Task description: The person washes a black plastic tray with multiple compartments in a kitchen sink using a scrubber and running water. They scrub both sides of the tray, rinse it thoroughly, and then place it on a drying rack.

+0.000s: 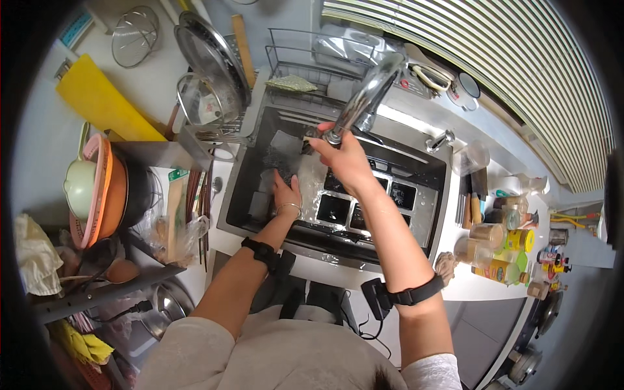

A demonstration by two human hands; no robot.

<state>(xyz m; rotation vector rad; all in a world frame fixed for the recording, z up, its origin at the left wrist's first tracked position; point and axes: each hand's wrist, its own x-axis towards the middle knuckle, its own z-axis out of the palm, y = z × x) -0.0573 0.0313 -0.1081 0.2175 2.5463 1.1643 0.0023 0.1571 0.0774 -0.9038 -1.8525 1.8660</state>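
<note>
My right hand (345,158) is closed around the spout end of a chrome kitchen faucet (363,100) over the sink. Water appears to run from the spout into the left part of the dark sink (239,195). My left hand (287,192) is low in that part, its fingers spread and nothing visibly held. Several greyish translucent pieces (286,142) lie against the sink's left side, near my left hand. A metal tray with dark square openings (333,208) sits in the right part, beneath my right forearm.
Behind the sink stand a wire rack (312,68) and an enamel mug (463,92). Pot lids (214,53), a yellow cutting board (107,97) and stacked colanders (92,190) are at the left. Jars and bottles (487,236) line the right counter, beside a crumpled cloth (444,268).
</note>
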